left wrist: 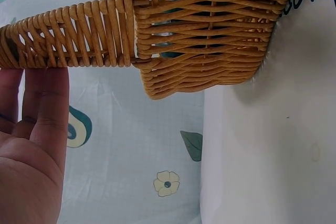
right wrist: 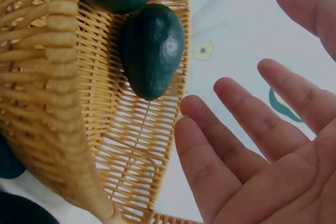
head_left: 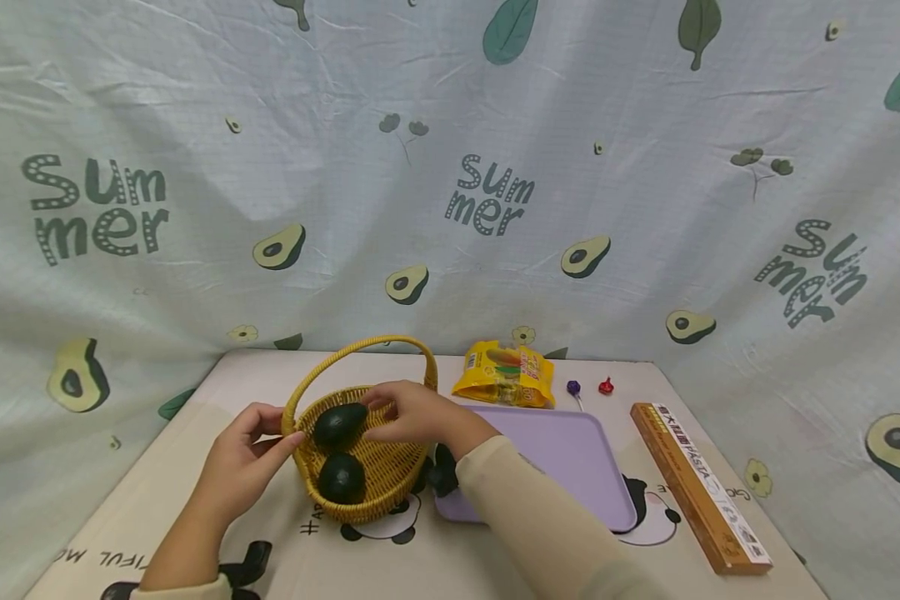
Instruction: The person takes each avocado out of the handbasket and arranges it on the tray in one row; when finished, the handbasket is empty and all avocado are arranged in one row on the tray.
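A yellow wicker basket [head_left: 390,458] with an arched handle [head_left: 360,343] stands left of the middle of the table. Inside lie two dark green avocados, one avocado [head_left: 340,427] farther back and the other avocado [head_left: 342,478] nearer the front. My left hand [head_left: 242,454] holds the handle low on its left side, thumb in front; the left wrist view shows fingers [left wrist: 51,98] against the wicker. Over the basket's right part is my right hand [head_left: 412,414], fingers spread. In the right wrist view its fingers [right wrist: 197,156] hold nothing and stand apart from the avocado [right wrist: 152,51].
A lilac tray [head_left: 570,454] lies right of the basket, with a dark rounded thing [head_left: 444,475] at its left edge, partly behind my sleeve. Behind are a yellow packet [head_left: 504,375], a purple lollipop [head_left: 573,388] and a small red thing [head_left: 606,386]. A long pasta box [head_left: 697,487] lies far right.
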A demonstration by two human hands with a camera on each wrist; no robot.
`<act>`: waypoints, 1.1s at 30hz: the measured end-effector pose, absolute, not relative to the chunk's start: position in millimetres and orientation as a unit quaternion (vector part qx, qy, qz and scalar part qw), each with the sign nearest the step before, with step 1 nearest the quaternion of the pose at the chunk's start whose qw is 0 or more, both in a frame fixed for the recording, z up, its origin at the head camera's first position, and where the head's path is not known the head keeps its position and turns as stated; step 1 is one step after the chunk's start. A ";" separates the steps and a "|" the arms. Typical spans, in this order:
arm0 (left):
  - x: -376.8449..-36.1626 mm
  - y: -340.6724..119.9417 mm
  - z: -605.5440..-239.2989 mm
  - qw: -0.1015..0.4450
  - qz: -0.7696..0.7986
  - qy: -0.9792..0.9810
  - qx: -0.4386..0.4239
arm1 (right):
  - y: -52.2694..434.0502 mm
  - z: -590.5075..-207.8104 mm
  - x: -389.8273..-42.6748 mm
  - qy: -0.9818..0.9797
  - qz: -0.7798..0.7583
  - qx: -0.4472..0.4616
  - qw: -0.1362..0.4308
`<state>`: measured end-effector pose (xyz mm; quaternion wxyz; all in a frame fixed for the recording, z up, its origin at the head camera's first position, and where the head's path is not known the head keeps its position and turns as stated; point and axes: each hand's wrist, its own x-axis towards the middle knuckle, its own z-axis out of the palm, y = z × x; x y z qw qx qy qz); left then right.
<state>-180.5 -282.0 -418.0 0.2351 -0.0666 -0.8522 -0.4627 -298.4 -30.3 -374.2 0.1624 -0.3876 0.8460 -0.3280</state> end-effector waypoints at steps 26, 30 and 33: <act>-178.2 -282.1 -414.6 0.233 -0.462 -0.853 -0.065 | -71.5 -387.3 -302.7 0.860 -0.256 -0.389 0.211; -179.3 -282.1 -415.2 0.231 -0.463 -0.853 -0.065 | -75.5 -389.7 -303.7 0.859 -0.260 -0.379 0.226; -179.9 -281.9 -415.4 0.230 -0.464 -0.853 -0.065 | -78.5 -391.4 -304.4 0.857 -0.266 -0.374 0.236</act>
